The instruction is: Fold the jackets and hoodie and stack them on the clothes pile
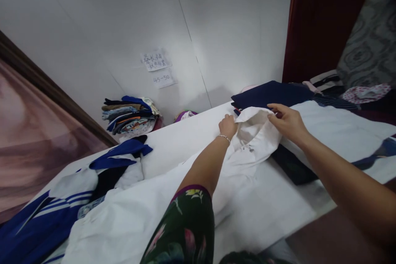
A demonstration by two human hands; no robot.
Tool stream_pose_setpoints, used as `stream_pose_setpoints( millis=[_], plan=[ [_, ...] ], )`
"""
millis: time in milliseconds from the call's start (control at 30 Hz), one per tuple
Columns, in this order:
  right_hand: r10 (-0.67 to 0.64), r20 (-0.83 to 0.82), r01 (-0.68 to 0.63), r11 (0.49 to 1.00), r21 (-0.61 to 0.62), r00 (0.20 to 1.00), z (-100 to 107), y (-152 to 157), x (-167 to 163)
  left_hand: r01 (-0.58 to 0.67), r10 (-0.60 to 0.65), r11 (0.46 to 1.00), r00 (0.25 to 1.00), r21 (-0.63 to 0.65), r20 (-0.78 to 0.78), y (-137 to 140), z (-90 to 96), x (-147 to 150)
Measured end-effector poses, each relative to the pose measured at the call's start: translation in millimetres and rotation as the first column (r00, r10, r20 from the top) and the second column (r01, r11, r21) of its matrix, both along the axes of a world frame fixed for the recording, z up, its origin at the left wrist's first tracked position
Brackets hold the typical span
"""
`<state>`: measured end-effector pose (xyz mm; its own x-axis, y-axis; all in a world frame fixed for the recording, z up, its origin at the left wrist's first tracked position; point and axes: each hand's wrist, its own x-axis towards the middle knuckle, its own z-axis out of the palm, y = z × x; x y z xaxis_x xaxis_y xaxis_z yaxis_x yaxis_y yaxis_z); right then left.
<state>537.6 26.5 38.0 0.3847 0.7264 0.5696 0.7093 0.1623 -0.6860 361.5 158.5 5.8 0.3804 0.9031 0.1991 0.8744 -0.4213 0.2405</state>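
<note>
A white hooded garment (130,218) lies stretched across the white table, its lower part toward the near left. The raised hood (256,132) stands partly open between my hands, with small metal eyelets showing at the neck. My left hand (228,126), a bracelet at its wrist, is closed on the hood's left edge. On the opposite edge, my right hand (289,123) grips the cloth between thumb and fingers. Just behind the hood lies a folded navy garment (272,94). A dark piece of clothing (295,165) shows beneath my right forearm.
Blue and white clothes (64,202) are heaped at the left. A folded clothes stack (131,115) stands by the wall under handwritten paper notes (156,60). More garments, including a white one (337,128), cover the table's right side. A pink curtain (37,144) hangs at far left.
</note>
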Motion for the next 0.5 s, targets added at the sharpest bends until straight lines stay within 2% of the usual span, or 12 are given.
stream_pose_setpoints(
  millis=[100,200,267,333,433,500],
  plan=[
    [0.072,-0.159,-0.071,0.997,0.01,0.985,0.9,-3.1,-2.7,-0.039,0.044,0.998,0.995,-0.056,0.084,16.3,18.5,8.5],
    [0.209,-0.291,-0.215,0.976,0.01,0.934,-4.1,-0.9,-8.1,-0.077,0.123,0.972,0.972,-0.221,0.199,27.4,35.5,17.2],
    [0.296,-0.353,-0.319,0.948,-0.006,0.888,-11.1,3.4,-10.9,-0.061,0.147,0.944,0.957,-0.324,0.25,29.6,40.7,22.7],
    [0.343,-0.392,-0.381,0.924,-0.021,0.854,-19.4,8.4,-11.8,-0.002,0.118,0.931,0.948,-0.366,0.294,27.2,39.5,26.7],
    [0.355,-0.354,-0.392,0.919,-0.036,0.865,-28.9,12.3,-10.3,0.131,0.009,0.929,0.927,-0.347,0.374,18.9,31.1,28.7],
    [0.324,-0.224,-0.335,0.942,-0.014,0.919,-31.4,8.7,-9.6,0.185,-0.037,0.927,0.91,-0.325,0.412,14.5,26.2,27.6]
  ],
)
